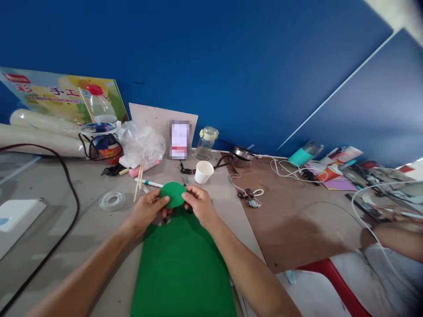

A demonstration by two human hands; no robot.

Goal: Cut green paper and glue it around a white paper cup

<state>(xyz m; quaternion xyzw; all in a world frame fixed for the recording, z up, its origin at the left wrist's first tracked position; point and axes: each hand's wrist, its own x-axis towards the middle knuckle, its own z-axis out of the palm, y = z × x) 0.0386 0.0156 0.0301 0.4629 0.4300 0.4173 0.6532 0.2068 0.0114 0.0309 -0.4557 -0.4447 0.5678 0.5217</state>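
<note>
A round green disc (173, 195) is held up between my two hands above the table. My left hand (152, 208) pinches its left edge, with the thumb on top. My right hand (199, 203) pinches the right edge between thumb and fingers. Below them a large green sheet (183, 268) lies on the table and reaches down to the bottom of the view. Something dark, partly hidden, lies under my hands at the sheet's far edge. Just beyond, a white paper cup (204, 171) stands upright.
A tape roll (111, 200) and chopsticks (138, 184) lie at the left, near a plastic bag (142, 143). A phone (180, 140) and a glass jar (206, 143) stand behind. Another person's arm (393, 237) rests at the far right.
</note>
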